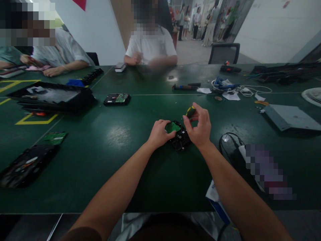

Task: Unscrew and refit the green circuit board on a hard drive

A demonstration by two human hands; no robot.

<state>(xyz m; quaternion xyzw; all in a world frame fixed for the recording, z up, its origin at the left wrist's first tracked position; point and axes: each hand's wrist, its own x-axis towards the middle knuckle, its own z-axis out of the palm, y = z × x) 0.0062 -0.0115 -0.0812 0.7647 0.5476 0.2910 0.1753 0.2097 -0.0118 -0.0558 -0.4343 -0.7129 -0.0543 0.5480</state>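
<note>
A black hard drive (180, 140) with a green circuit board (172, 127) on top lies on the dark green table (112, 160) just in front of me. My left hand (159, 133) rests on its left side, fingers curled on the green board. Above the drive's right edge, my right hand (199, 127) is closed around a screwdriver with a yellow and black handle (190, 110), held roughly upright. The screwdriver's tip is hidden behind my fingers.
Another hard drive (117, 99) lies further back, a black tray (51, 97) at the left, a loose green board (55, 137) and a black device (26, 165) at the near left. Cables (240, 89), a grey panel (291, 117) and a fan (313, 96) sit right. Two people sit across.
</note>
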